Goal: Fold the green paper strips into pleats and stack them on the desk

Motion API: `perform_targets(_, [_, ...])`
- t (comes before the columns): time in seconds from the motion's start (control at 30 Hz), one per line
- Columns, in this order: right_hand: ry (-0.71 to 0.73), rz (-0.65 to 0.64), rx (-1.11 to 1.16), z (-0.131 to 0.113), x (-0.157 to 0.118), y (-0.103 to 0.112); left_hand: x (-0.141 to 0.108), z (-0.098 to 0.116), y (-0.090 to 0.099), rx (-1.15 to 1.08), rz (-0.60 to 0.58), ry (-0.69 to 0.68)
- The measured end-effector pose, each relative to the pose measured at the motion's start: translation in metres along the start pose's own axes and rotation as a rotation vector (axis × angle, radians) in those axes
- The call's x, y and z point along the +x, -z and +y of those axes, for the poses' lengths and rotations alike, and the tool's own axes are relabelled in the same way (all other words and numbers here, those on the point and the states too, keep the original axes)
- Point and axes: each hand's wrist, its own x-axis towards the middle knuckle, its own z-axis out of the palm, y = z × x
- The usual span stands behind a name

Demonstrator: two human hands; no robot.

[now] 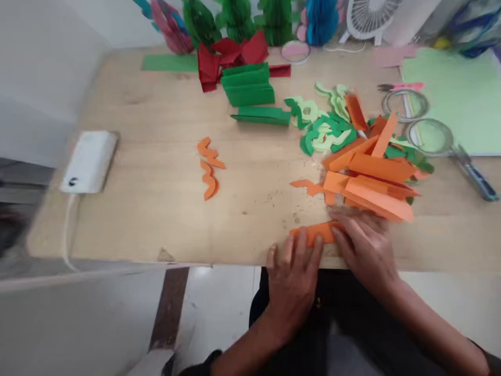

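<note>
A folded orange paper strip [318,233] lies close to the front edge of the table. On its near side, my left hand [293,277] rests with fingers stretched out and slightly apart, the fingertips pressing the paper. My right hand [366,245] is closed over the strip's right end, with the thumb on top and the paper's end hidden beneath it. Just beyond the right hand is a pile of folded orange paper [378,196]. A wavy orange cutout [309,186] touches the pile's left side.
Two orange scraps [210,167] lie left of centre. Folded green paper [250,86] and red paper [230,52] stand behind. Green cutouts [329,130], tape rolls [430,137], a cutter knife [475,175] and pale green sheets [456,99] are at right; a white box [90,162] sits left.
</note>
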Motion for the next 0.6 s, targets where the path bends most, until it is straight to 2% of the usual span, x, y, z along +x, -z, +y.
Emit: perform_targets(0.6, [0.010, -0.007, -0.100, -0.0053, 0.0078, -0.0001, -0.0002, -0.0012, -0.0003, -0.023, -0.021, 0.009])
